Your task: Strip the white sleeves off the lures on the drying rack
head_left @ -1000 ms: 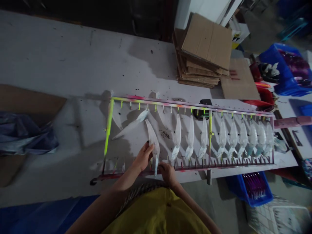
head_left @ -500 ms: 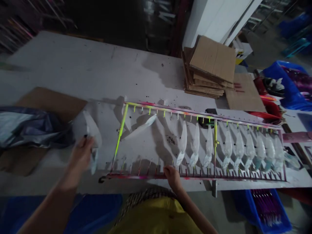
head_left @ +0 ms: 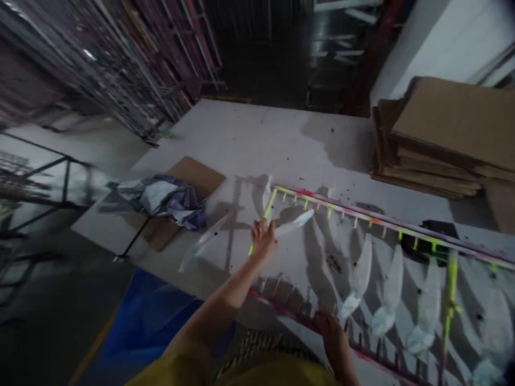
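A long spray-stained metal rack (head_left: 295,190) lies on the table with short pegs along its two rails. My left hand (head_left: 264,239) is over its yellow end bar, fingers apart and holding nothing I can see. Close beside those fingers, a translucent white curved piece (head_left: 300,219) slants inside the rack. At the near rail, my right hand (head_left: 330,328) has its fingers closed round the bar. Similar translucent pieces (head_left: 363,262) hang between the rails to the right. Another translucent piece (head_left: 207,238) lies on the table left of the rack, and one more (head_left: 267,192) is by the rack's far corner.
Crumpled grey plastic (head_left: 161,195) rests on cardboard (head_left: 197,174) to the left. A cardboard stack (head_left: 450,123) stands at the back right. Below the table's near edge is a blue plastic-like thing (head_left: 156,316). Metal frames (head_left: 153,59) crowd the floor behind on the left.
My left hand has let go of a translucent piece, which now lies left of the rack, and has moved right to the rack's end bar. The view has turned left.
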`<state>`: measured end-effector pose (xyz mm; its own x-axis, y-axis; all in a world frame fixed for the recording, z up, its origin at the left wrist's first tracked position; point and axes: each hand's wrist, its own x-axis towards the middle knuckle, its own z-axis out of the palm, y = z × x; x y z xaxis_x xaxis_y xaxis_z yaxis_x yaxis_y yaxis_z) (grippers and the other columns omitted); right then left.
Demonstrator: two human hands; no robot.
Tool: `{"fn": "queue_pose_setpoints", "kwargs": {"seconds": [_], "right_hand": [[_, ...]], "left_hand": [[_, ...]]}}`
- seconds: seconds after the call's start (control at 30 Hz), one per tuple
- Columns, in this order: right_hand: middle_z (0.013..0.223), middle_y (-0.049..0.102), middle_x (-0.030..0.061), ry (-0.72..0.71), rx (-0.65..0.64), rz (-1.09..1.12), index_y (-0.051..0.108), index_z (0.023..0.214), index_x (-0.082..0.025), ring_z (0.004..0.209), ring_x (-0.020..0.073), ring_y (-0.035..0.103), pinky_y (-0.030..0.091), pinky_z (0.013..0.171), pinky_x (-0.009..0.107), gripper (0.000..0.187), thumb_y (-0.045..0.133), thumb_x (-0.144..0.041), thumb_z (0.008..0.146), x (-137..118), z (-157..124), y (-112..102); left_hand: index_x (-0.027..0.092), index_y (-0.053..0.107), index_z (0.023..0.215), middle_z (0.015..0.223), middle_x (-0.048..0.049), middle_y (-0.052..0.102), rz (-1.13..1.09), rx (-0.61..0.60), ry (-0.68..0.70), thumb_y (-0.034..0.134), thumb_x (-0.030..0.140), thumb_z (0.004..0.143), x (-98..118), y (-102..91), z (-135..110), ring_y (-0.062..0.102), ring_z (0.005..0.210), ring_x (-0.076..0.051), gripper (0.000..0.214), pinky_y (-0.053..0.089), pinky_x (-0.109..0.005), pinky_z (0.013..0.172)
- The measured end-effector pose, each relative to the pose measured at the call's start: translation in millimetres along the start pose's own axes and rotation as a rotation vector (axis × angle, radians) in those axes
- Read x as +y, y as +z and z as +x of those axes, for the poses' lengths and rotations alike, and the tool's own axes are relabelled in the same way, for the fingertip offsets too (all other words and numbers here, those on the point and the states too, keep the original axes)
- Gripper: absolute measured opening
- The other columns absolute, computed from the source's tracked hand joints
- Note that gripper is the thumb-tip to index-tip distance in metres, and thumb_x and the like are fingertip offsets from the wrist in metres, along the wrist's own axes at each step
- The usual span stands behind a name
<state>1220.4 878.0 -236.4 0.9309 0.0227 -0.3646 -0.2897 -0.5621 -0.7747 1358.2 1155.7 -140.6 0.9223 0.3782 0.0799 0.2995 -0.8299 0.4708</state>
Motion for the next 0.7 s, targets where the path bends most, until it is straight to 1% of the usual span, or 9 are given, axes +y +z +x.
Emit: {"fn": "queue_pose_setpoints", "kwargs": {"seconds": [0.1, 0.2, 0.3, 0.4, 0.47, 0.53, 0.63, 0.67, 0.7], "right_hand": [[0.105, 0.072, 0.0137, 0.021, 0.021, -0.017, 0.072, 0.099, -0.018, 0.101, 0.0321, 0.066, 0.053, 0.085, 0.038, 0.055, 0.048, -0.062, 0.077, 6.4, -2.1, -3.8], [0.100, 0.074, 0.0125, 0.022, 0.020, -0.057, 0.073, 0.097, -0.019, 0.098, 0.0329, 0.067, 0.055, 0.081, 0.039, 0.054, 0.050, -0.063, 0.075, -2.2, -3.8, -9.9], [0.102, 0.073, 0.0138, -0.016, 0.013, -0.104, 0.072, 0.098, -0.019, 0.099, 0.0326, 0.067, 0.056, 0.081, 0.038, 0.056, 0.049, -0.063, 0.075, -23.7, 0.7, -22.0], [0.111, 0.069, 0.0182, -0.113, 0.121, -0.168, 0.066, 0.111, -0.014, 0.104, 0.0329, 0.065, 0.054, 0.087, 0.042, 0.064, 0.043, -0.064, 0.078, -49.8, 7.1, -40.9], [0.124, 0.062, 0.0220, -0.232, 0.244, -0.243, 0.057, 0.125, -0.009, 0.116, 0.0350, 0.058, 0.049, 0.095, 0.047, 0.073, 0.042, -0.063, 0.079, -63.0, 8.3, -52.4], [0.129, 0.058, 0.0220, -0.292, 0.251, -0.325, 0.052, 0.130, -0.008, 0.121, 0.0361, 0.054, 0.046, 0.097, 0.048, 0.075, 0.047, -0.061, 0.077, -69.5, 5.2, -57.4], [0.112, 0.070, 0.0151, -0.183, -0.023, -0.390, 0.063, 0.120, -0.020, 0.101, 0.0329, 0.066, 0.053, 0.083, 0.041, 0.054, 0.052, -0.050, 0.076, -70.2, -8.9, -47.5], [0.105, 0.072, 0.0128, -0.144, -0.091, -0.387, 0.067, 0.114, -0.022, 0.093, 0.0309, 0.069, 0.054, 0.078, 0.038, 0.046, 0.053, -0.045, 0.077, -70.5, -15.7, -40.4], [0.099, 0.074, 0.0115, -0.116, -0.123, -0.367, 0.070, 0.109, -0.023, 0.089, 0.0293, 0.070, 0.053, 0.076, 0.036, 0.040, 0.053, -0.040, 0.077, -71.8, -22.8, -32.4]], "left_hand": [[0.020, 0.047, 0.135, 0.145, -0.0185, 0.038, 0.049, -0.079, 0.178, 0.068, 0.014, 0.073, -3.8, 13.6, -17.7, 0.021, 0.140, -0.040, 0.066, 0.026, -0.056, 0.110], [0.021, 0.041, 0.140, 0.142, -0.0182, 0.042, 0.035, -0.223, 0.254, 0.061, 0.012, 0.078, -1.1, 27.6, -6.8, 0.031, 0.137, -0.034, 0.066, 0.030, -0.053, 0.108], [0.012, 0.051, 0.130, 0.125, -0.0241, 0.054, 0.096, -0.318, 0.165, 0.048, 0.006, 0.083, 4.8, 35.4, 24.0, 0.048, 0.122, -0.036, 0.047, 0.036, -0.055, 0.098], [0.010, 0.062, 0.113, 0.108, -0.0218, 0.062, 0.077, -0.391, 0.258, 0.047, 0.003, 0.080, 12.5, 27.3, 32.0, 0.058, 0.105, -0.034, 0.037, 0.042, -0.051, 0.089], [0.019, 0.065, 0.107, 0.104, -0.0128, 0.065, 0.041, -0.445, 0.402, 0.055, 0.004, 0.075, 17.9, 14.3, 15.3, 0.059, 0.101, -0.029, 0.037, 0.038, -0.050, 0.096], [0.026, 0.067, 0.101, 0.099, -0.0049, 0.067, 0.000, -0.490, 0.636, 0.060, 0.007, 0.073, 21.7, -1.8, -11.6, 0.059, 0.100, -0.024, 0.035, 0.024, -0.053, 0.108], [0.027, 0.067, 0.093, 0.088, -0.0019, 0.068, -0.067, -0.490, 0.979, 0.057, 0.011, 0.080, 22.3, -24.4, -50.2, 0.058, 0.097, -0.021, 0.023, 0.008, -0.055, 0.113], [0.026, 0.067, 0.092, 0.089, -0.0024, 0.067, -0.104, -0.470, 1.023, 0.054, 0.010, 0.082, 21.5, -29.7, -60.3, 0.057, 0.099, -0.021, 0.023, 0.007, -0.056, 0.114], [0.026, 0.068, 0.092, 0.093, -0.0034, 0.067, -0.157, -0.433, 0.998, 0.052, 0.009, 0.082, 20.7, -33.1, -69.2, 0.056, 0.105, -0.022, 0.026, 0.005, -0.056, 0.114]]}}
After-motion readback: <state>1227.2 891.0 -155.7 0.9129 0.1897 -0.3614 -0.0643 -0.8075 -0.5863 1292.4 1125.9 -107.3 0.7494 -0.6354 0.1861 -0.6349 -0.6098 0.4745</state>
